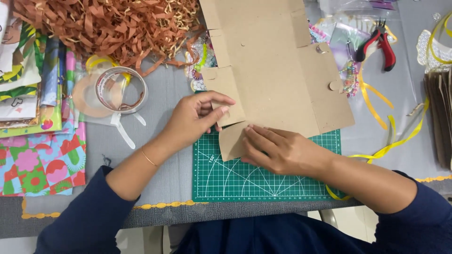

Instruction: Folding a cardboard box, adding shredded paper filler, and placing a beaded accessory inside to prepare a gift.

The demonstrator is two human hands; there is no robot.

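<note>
Underneath, a green cutting mat [263, 181] covers the grey table [165, 94].

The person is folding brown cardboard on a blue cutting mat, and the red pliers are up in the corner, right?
Not quite: the cutting mat is green, as the head view shows. Both hands, left hand and right hand, press the brown cardboard; red pliers lie in the corner.
</note>
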